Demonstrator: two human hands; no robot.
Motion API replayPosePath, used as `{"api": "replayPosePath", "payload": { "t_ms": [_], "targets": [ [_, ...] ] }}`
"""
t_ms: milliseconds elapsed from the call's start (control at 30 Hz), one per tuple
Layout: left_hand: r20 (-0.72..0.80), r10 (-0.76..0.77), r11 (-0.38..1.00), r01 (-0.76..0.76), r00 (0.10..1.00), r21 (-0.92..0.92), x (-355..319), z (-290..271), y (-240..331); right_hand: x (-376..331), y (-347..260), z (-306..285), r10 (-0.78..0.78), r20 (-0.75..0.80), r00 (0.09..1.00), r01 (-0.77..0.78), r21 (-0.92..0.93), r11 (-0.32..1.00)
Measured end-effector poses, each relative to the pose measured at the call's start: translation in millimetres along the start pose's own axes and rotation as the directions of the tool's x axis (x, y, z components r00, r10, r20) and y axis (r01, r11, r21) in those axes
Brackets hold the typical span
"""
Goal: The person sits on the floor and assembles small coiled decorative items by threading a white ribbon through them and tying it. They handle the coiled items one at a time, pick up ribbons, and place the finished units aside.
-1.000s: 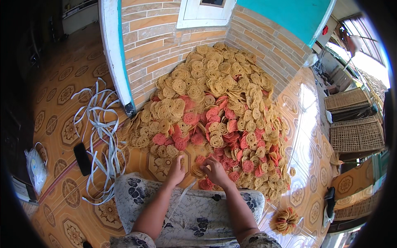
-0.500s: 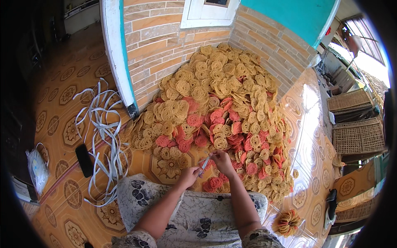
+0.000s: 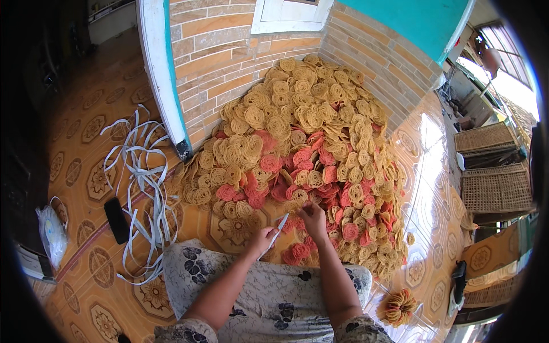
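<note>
Patterned orange floor tiles [image 3: 100, 267] meet a corner of brick-look wall [image 3: 211, 51]; one heap of tan and red coiled discs [image 3: 303, 100], too many to count, fills it; one dark phone [image 3: 116, 221] lies near tangled white strips [image 3: 140, 151]; the left hand [image 3: 263, 239], apart from the right hand [image 3: 314, 219], grips one pale strip [image 3: 283, 221] before the heap; whether the right holds anything, I cannot tell.

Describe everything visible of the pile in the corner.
The pile is a loose heap of thin, round, lacy discs, mostly tan, with pinkish-red ones mixed in, mainly through the middle and near right. They look like wound dry strands; the exact material can't be told. Discs overlap at varied tilts. It rests on the tiled floor, backed against the brick-patterned walls. The right hand is at its near side; contact is unclear.
</note>
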State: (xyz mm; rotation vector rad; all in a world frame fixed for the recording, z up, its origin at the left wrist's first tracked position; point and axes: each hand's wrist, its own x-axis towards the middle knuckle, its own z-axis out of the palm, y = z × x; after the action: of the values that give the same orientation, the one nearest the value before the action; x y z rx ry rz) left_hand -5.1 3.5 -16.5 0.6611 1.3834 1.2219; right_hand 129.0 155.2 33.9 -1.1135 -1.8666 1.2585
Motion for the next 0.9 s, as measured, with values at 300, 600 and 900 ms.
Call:
{"api": "replayPosePath", "payload": {
  "t_ms": [300, 600, 900],
  "targets": [
    [0.028, -0.036, 0.988, 0.04, 0.999, -0.152, -9, 1, 9, -13, -20, -1, 0.017, 0.017, 1.0, -0.017, 0.056, 0.998],
    [0.119, -0.049, 0.963, 0.078, 0.992, -0.257, -13, 0, 14, -16, -16, -9, 0.036, 0.023, 0.999, -0.039, 0.155, 0.987],
    [-0.034, 0.036, 0.992, -0.04, 0.999, -0.124, -12, -2, 18, -35, -2, 7, -0.178, 0.359, 0.916, 0.354, -0.518, 0.779]
  ]
}}
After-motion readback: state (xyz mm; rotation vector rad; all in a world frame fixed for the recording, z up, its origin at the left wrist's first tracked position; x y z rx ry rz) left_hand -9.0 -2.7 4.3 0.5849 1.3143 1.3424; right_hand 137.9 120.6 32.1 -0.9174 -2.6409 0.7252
